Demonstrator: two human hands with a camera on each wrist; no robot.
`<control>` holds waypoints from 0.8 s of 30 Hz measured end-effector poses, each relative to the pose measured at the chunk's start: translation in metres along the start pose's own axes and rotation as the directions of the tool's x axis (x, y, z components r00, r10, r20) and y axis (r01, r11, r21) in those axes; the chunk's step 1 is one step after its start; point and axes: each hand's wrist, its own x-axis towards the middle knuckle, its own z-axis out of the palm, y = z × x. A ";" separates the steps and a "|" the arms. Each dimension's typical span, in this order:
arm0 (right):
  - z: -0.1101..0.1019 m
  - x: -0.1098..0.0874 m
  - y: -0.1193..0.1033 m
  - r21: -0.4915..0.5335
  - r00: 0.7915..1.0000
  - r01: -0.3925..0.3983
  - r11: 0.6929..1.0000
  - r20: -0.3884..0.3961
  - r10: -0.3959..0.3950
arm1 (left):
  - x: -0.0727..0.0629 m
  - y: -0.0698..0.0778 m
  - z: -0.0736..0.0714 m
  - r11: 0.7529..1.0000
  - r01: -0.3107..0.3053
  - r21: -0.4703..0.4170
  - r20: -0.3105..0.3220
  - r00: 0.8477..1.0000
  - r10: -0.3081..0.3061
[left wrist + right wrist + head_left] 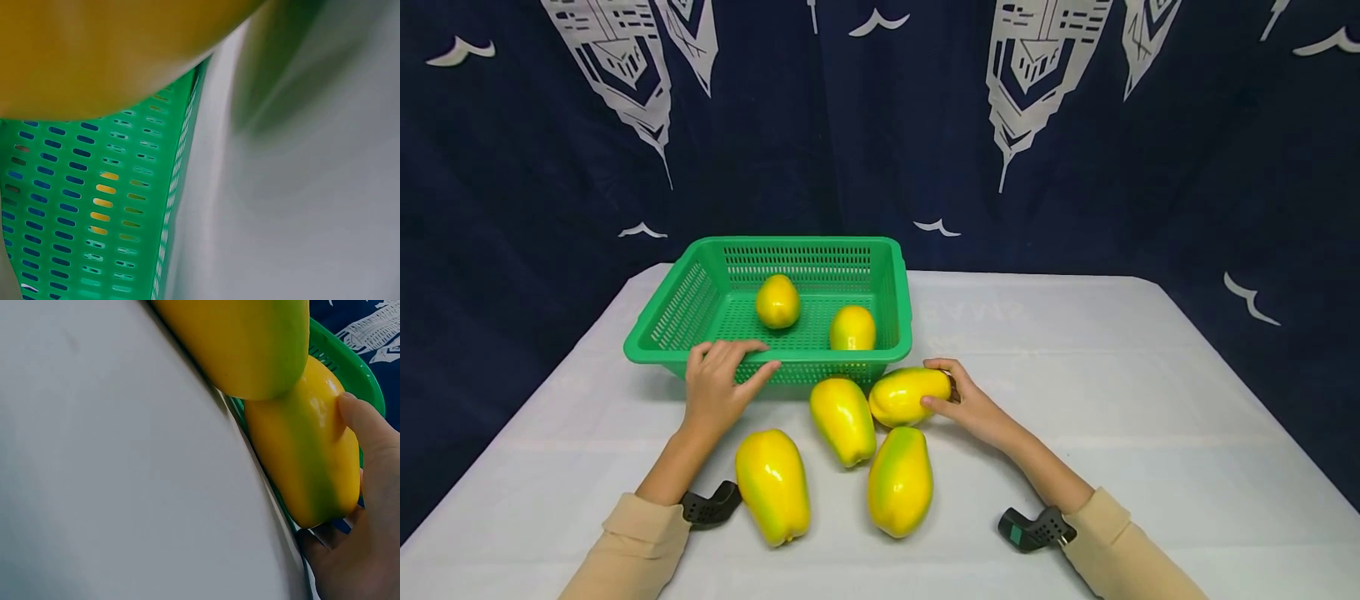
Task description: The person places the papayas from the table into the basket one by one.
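Observation:
My right hand (973, 408) grips the end of a yellow papaya (906, 396), thumb on the near side and fingers at the far side. In the right wrist view green streaks show along this papaya (306, 450). My left hand (718, 387) holds the near rim of a green plastic basket (700, 357), its fingers over the edge and the thumb in front. Three more papayas lie on the table: one beside the held one (842, 421), a greener one (900, 483) nearer me, and one (772, 487) at the left.
Inside the basket sit two yellow fruits (777, 302), apart from each other; the basket's front wall partly covers the right one (853, 328). White cloth covers the table (1075, 358). A dark blue curtain (880, 150) with white prints hangs behind it.

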 end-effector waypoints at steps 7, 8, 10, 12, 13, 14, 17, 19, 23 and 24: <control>-0.001 -0.001 -0.001 0.008 1.000 0.001 1.000 0.016 -0.001 | 0.000 0.000 0.000 1.000 -0.002 -0.005 -0.011 1.000 0.002; -0.002 -0.002 -0.001 0.002 1.000 -0.002 1.000 0.022 0.002 | 0.000 0.000 0.000 1.000 -0.001 -0.006 -0.011 1.000 0.001; -0.004 -0.002 -0.002 -0.009 0.999 -0.005 1.000 0.035 0.005 | 0.000 0.001 0.001 1.000 0.003 -0.007 -0.012 1.000 -0.003; -0.007 -0.003 -0.002 -0.014 0.999 -0.004 1.000 0.052 0.005 | -0.001 0.000 0.001 1.000 0.002 -0.008 -0.012 1.000 -0.002; -0.008 -0.003 -0.002 -0.013 0.998 -0.004 1.000 0.059 0.005 | -0.001 0.000 0.001 1.000 0.003 -0.007 -0.013 1.000 -0.003; -0.010 -0.003 -0.002 -0.014 0.998 -0.001 1.000 0.067 0.002 | -0.001 0.000 0.001 1.000 0.004 -0.008 -0.012 1.000 -0.004; -0.013 -0.003 -0.001 -0.015 0.996 0.009 1.000 0.092 -0.007 | -0.001 0.000 0.000 1.000 0.008 -0.010 -0.007 1.000 -0.008; -0.014 -0.003 -0.001 -0.014 0.995 0.010 1.000 0.104 -0.009 | -0.001 0.001 0.000 1.000 0.011 -0.007 -0.002 1.000 -0.011; -0.016 -0.004 -0.001 -0.015 0.992 0.013 1.000 0.126 -0.011 | -0.001 0.001 0.000 1.000 0.011 -0.008 -0.001 1.000 -0.011; -0.016 -0.004 -0.001 -0.017 0.992 0.013 1.000 0.129 -0.011 | 0.000 0.001 0.000 1.000 0.009 -0.008 -0.004 1.000 -0.009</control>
